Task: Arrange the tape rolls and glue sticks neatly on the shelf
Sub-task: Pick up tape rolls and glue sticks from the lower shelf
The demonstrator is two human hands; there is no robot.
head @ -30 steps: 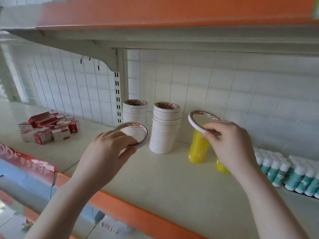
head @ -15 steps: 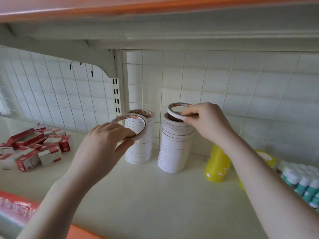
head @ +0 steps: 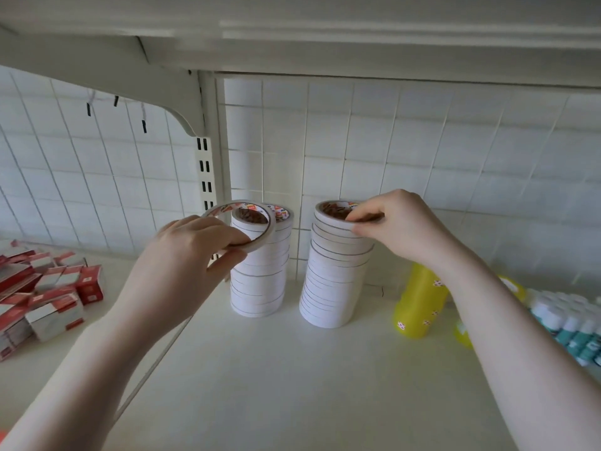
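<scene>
two leaning stacks are the risk: the right hand (head: 400,229) pinches a tape roll (head: 338,219) atop the crooked right stack (head: 335,275), the left hand (head: 192,255) grips another roll (head: 257,237) over the left stack (head: 260,271), so a nudge could topple either.

Soft even daylight, faint shadows, wide-angle edge bending, slight blur

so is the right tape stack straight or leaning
Leaning: the right tape stack has its upper rolls offset rightward from its base.
</scene>
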